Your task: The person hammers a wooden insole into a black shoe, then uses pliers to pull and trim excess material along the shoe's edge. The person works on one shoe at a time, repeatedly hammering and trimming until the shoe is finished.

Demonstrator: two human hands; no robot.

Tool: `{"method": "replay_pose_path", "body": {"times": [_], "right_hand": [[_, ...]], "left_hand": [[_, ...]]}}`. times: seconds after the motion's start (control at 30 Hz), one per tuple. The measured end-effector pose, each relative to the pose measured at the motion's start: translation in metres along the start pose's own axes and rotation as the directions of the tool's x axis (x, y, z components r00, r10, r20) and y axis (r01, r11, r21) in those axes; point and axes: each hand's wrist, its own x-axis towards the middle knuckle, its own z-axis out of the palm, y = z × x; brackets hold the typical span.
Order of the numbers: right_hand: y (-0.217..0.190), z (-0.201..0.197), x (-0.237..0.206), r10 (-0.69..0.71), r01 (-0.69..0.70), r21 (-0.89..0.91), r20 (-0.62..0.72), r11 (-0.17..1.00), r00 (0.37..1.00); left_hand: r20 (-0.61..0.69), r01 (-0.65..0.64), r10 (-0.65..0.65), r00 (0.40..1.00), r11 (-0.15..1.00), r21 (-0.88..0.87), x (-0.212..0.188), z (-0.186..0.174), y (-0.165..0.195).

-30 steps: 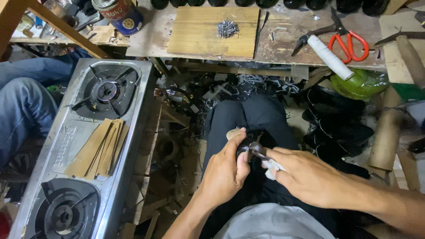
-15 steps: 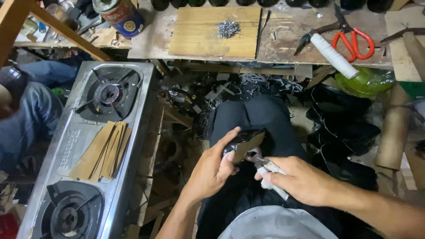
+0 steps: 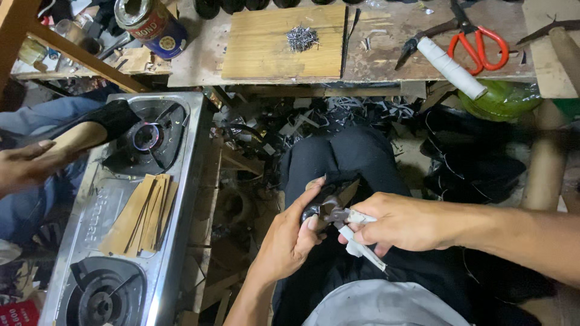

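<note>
Left hand gripping black shoe, toe pointing up-right, right hand holding pliers

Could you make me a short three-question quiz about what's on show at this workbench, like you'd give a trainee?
1. True or false: the left hand is gripping the dark shoe piece over the lap.
2. What does the right hand hold?
A. the orange scissors
B. a tape-wrapped tool
C. the tin can
3. Fill in: another person's hand holds a black shoe over the lit burner of the ____.

Key
1. True.
2. B.
3. Gas stove; a stack of tan strips lies on its top.
</note>
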Motion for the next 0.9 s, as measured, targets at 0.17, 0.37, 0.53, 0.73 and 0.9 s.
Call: {"method": "replay_pose_path", "body": {"times": [0.17, 0.37, 0.53, 0.73, 0.9], "right_hand": [[-0.016, 0.005, -0.007, -0.036, 0.025, -0.138, -0.079, 0.99, 0.996], [-0.016, 0.019, 0.013, -0.812, 0.347, -0.777, -0.337, 0.526, 0.476], [-0.011, 0.011, 0.055, -0.976, 0.313, -0.929, -0.155, 0.198, 0.156], [-0.015, 0.003, 0.068, -0.994, 0.253, -0.966, -0.031, 0.057, 0.108], [-0.025, 0.003, 0.066, -0.99, 0.158, -0.987, -0.001, 0.024, 0.141]], "left_hand": [[-0.017, 0.168, -0.168, 0.986, 0.986, 0.0, 0.0, -0.001, -0.001], [-0.032, 0.253, -0.267, 0.963, 0.941, -0.226, 0.014, -0.019, -0.02], [-0.05, 0.317, -0.345, 0.937, 0.904, -0.285, 0.028, -0.021, -0.028], [-0.061, 0.353, -0.392, 0.918, 0.877, -0.325, 0.034, -0.024, -0.022], [-0.038, 0.363, -0.391, 0.92, 0.883, -0.298, 0.039, -0.024, -0.029]]}}
